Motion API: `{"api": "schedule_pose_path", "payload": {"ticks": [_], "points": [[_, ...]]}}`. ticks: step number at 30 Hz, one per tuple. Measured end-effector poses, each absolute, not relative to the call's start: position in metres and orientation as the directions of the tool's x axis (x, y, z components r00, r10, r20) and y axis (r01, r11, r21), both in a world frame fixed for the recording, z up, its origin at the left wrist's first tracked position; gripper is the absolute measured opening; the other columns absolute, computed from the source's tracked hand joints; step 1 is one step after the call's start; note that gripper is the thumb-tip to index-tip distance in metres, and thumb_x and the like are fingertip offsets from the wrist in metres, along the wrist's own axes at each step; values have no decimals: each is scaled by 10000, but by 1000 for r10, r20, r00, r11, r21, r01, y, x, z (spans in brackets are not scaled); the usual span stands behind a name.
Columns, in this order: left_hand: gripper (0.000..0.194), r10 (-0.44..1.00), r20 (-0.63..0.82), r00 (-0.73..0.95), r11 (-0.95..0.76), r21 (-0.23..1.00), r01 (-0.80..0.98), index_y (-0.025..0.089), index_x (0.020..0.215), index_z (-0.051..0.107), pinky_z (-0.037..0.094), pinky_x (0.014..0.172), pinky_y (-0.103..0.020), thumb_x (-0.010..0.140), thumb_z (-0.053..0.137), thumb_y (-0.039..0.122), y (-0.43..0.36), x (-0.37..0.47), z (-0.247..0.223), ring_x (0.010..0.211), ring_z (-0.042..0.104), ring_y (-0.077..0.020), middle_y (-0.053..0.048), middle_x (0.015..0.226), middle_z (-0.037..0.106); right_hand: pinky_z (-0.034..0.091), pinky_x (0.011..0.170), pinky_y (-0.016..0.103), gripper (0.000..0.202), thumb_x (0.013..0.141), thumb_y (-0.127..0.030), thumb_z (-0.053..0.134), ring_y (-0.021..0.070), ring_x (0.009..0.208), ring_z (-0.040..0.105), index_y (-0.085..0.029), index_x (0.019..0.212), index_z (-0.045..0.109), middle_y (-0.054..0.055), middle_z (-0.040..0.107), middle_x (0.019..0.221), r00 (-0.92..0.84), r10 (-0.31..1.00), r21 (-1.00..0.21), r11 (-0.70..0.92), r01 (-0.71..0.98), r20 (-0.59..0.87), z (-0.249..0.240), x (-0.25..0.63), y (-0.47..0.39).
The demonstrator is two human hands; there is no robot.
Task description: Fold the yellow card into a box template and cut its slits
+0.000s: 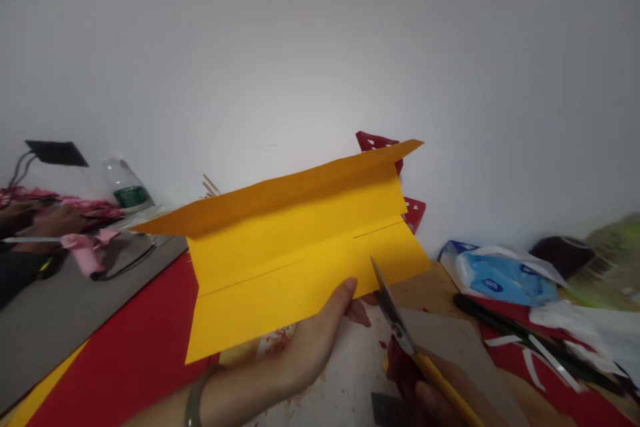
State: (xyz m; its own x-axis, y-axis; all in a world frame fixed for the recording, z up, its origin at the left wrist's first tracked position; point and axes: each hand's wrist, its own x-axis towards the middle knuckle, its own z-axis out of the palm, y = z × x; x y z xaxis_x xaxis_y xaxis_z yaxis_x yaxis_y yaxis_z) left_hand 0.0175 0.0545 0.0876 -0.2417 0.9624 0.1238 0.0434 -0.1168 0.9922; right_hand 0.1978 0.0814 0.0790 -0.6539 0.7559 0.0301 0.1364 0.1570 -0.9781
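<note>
My left hand [320,333] pinches the lower edge of a folded sheet of yellow paper [270,247], its thumb lying on the front face. The sheet is held up tilted, its left end lower, with the top strip folded toward me. Two thin dark lines, perhaps pencil marks or slits, run from its side edges inward. In my right hand [425,387] is a pair of scissors [395,320] with yellow handles, blades pointing up and left. The blade tips overlap the front of the paper, right of my left thumb; whether they touch it I cannot tell.
Red cut-out paper pieces [415,213] show behind the sheet. At right lie a blue plastic packet [505,277], white paper strips [535,367] and a long black tool [500,320]. Another person's hands [55,223], a pink glue gun [83,253] and a plastic bottle [127,187] are at left.
</note>
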Motion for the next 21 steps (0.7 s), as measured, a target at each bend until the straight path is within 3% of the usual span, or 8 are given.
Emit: {"api": "schedule_pose_path", "payload": {"ticks": [10,15,21], "points": [[488,943,142,-303,-117,988,100,215,531,563,387,844,-299,852,430,556,52,17,85,718,556,-199,-21,674,627,380,449,228,484,669,-701,575,107,449,425,-221,730,578,-39,460,520,-631,776,-994,65,84,-2,61,191,76],[507,958,125,-258,-107,991,86,212,540,560,397,832,-297,852,399,577,50,19,89,725,555,-198,-25,691,625,332,385,220,511,722,-716,497,97,382,383,-220,798,591,-52,416,471,-642,765,-996,6,88,-52,57,193,74],[511,963,126,-239,-120,992,39,200,582,565,403,876,-314,862,387,588,52,19,78,820,576,-216,-41,762,639,332,374,211,495,682,-711,546,89,368,397,-228,775,603,-48,453,468,-660,746,-995,-33,95,-88,52,193,78]]}}
